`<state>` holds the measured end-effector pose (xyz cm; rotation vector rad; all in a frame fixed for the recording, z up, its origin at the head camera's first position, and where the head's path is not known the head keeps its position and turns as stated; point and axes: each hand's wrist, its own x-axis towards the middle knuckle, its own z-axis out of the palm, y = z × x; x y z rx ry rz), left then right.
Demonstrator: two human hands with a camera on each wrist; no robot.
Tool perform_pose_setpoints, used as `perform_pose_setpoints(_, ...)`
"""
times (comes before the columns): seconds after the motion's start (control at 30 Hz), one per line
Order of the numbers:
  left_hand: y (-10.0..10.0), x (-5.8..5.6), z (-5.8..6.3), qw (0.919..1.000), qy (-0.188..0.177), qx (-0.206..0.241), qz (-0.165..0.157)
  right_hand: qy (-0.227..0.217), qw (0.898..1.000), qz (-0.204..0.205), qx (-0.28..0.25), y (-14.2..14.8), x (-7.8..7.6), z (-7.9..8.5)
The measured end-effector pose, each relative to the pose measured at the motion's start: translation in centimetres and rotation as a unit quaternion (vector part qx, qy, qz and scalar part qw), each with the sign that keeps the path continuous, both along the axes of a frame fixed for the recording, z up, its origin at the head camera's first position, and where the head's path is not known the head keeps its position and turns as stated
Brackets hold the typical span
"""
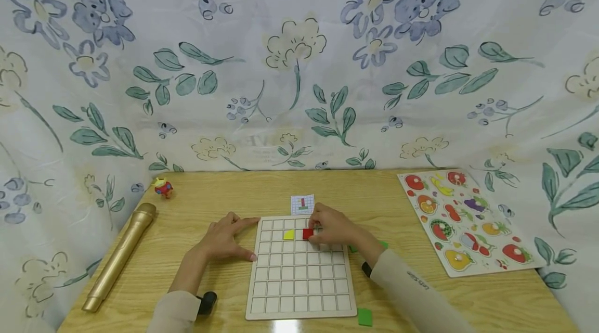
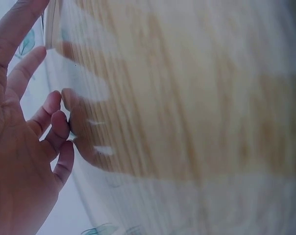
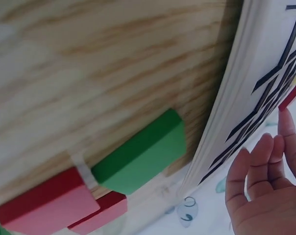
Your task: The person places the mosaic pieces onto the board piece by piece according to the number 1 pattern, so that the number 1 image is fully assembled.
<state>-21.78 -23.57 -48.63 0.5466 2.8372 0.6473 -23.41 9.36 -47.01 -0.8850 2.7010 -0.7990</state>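
Observation:
A white grid board (image 1: 281, 289) lies on the wooden table. Thumb and index finger of my left hand (image 1: 222, 237) are spread along its left edge; the fingers look relaxed in the left wrist view. Over the upper rows, my right hand (image 1: 331, 226) pinches a red tile (image 1: 307, 234), whose edge also shows at the fingertips in the right wrist view. A yellow tile (image 1: 288, 234) sits in a square to the left of it. Just behind the board lies a small pattern card (image 1: 302, 203) with a coloured grid figure.
A green tile (image 1: 365, 317) lies at the board's near right corner. Right of the board, another green tile (image 3: 143, 156) lies beside red tiles (image 3: 50, 200). Farther right is a fruit puzzle board (image 1: 460, 223); a gold microphone (image 1: 121, 257) and small toy figure (image 1: 163, 187) are at left.

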Motion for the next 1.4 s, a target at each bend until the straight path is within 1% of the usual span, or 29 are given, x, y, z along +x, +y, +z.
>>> perform_pose_setpoints(0.23,0.1,-0.1,0.2,1.0,-0.002,-0.001,0.004,0.02,1.0,-0.009,0.008,-0.6,-0.1,0.3)
perform_pose_setpoints(0.5,0.2,-0.2,0.3,1.0,-0.003,-0.003,0.004,0.025,0.999,-0.012,0.021,-1.0,-0.2,0.4)
perform_pose_setpoints(0.7,0.2,-0.2,0.3,0.9999,-0.008,-0.005,0.01,0.05,0.998,-0.002,0.023,-1.3,-0.2,0.0)
perform_pose_setpoints(0.9,0.2,-0.2,0.3,0.9999,-0.006,-0.004,0.009,0.066,0.998,0.007,0.02,-1.5,0.0,-0.1)
perform_pose_setpoints(1.03,0.2,-0.2,0.3,0.9999,-0.007,-0.004,0.009,0.088,0.996,0.01,0.03,-1.5,0.2,-0.1)
perform_pose_setpoints(1.23,0.1,-0.1,0.2,1.0,-0.002,-0.005,0.006,0.135,0.989,0.034,0.049,-1.6,0.6,0.3)
perform_pose_setpoints(1.4,0.0,-0.1,0.0,0.9999,-0.004,-0.005,0.009,0.15,0.985,0.04,0.074,-1.6,0.7,0.3)
